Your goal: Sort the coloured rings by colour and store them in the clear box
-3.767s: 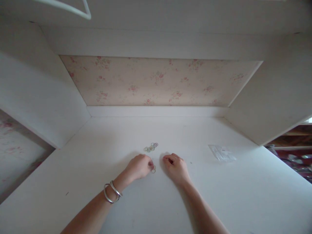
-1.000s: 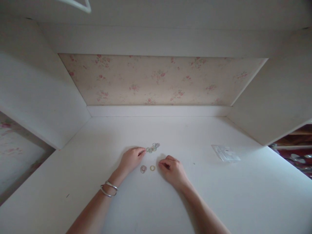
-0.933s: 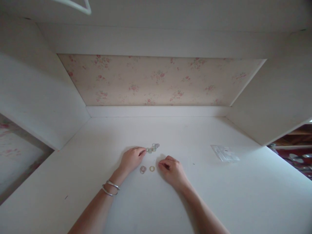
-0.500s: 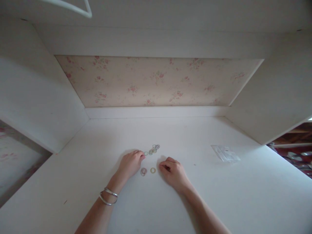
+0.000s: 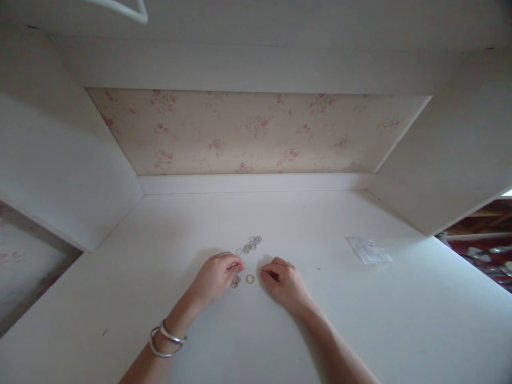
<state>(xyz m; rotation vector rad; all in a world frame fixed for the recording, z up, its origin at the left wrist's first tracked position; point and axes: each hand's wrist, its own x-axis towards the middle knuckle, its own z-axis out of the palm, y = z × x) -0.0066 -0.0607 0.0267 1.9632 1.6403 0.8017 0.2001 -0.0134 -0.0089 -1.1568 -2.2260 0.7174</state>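
My left hand [image 5: 222,272] is closed in a pinch just above the table, thumb and forefinger together. Whatever is between its fingertips is too small to make out. Partly behind that hand lies a small group of pinkish rings [image 5: 236,281]. To their right is a yellowish ring [image 5: 250,279], flat on the table. My right hand [image 5: 285,282] rests curled on the tabletop, right of the yellowish ring and apart from it; the inside of its fingers is hidden. Farther back, several thin rings [image 5: 253,245] overlap in a slanting cluster. A single greenish ring [image 5: 239,252] lies at their left.
A clear plastic bag [image 5: 368,250] lies on the white table [image 5: 312,218] to the right. White panels [image 5: 60,133] rise at both sides, with a floral-papered wall [image 5: 256,133] behind. A small dark sliver [image 5: 105,332] lies at front left.
My left hand has moved slightly right and toward me, away from the greenish ring, and now partly covers the pinkish rings. My right hand has stayed in place.
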